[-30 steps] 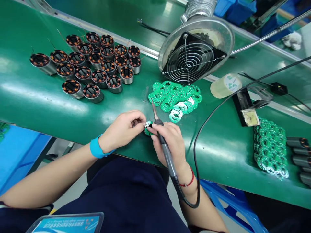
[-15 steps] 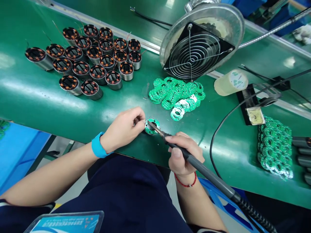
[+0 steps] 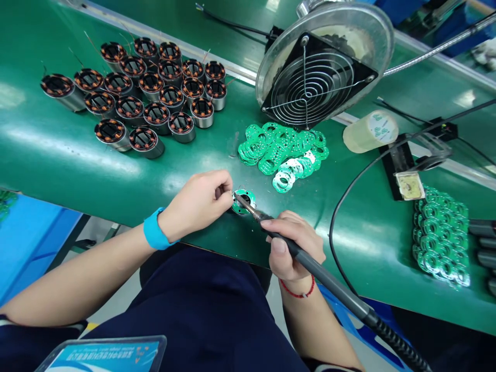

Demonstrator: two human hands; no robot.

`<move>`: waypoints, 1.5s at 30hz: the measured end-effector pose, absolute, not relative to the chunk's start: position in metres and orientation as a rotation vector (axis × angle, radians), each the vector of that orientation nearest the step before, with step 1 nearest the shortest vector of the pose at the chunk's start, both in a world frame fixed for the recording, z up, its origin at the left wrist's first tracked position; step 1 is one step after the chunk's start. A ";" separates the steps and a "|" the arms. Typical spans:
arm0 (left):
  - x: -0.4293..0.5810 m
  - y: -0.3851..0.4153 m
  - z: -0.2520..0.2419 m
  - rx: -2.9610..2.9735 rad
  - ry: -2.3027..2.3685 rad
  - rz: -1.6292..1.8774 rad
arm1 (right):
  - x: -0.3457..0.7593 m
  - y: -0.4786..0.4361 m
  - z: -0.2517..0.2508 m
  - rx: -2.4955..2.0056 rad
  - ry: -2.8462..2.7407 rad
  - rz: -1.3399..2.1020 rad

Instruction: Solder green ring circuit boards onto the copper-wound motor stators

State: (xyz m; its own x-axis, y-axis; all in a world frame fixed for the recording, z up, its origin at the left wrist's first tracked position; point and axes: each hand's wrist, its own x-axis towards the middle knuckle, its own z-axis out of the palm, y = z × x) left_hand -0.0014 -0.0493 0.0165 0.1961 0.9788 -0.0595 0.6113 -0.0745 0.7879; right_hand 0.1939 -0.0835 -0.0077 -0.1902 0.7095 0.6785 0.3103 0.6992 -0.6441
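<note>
My right hand (image 3: 296,245) is wrapped round the dark handle of a soldering iron (image 3: 318,266). The iron's metal tip reaches over a round green circuit board (image 3: 250,197) near the table's front edge. At the board's left side is my left hand (image 3: 203,201), thumb and fingers pinched together; what is between them is too small to make out. Behind the board lies a pile of green ring boards (image 3: 277,147). Rows of metal motor stators with copper windings (image 3: 155,114) stand at the back left.
A round fan with a wire grille (image 3: 308,95) stands behind the pile. Right of it are a roll of tape (image 3: 370,132), a holder with a yellowish pad (image 3: 409,186) and stacked green boards (image 3: 442,232). A black cable (image 3: 336,212) curves across the table.
The view has shifted slightly. Both hands and the iron keep nearly the same position at the round board.
</note>
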 end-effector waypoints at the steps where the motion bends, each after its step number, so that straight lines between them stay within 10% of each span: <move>1: -0.001 -0.049 0.017 1.784 1.494 0.665 | 0.194 -0.084 -0.009 -0.808 -1.773 0.431; 45: -0.005 -0.063 0.013 1.509 1.404 0.723 | 0.188 -0.076 -0.005 -0.919 -2.068 0.414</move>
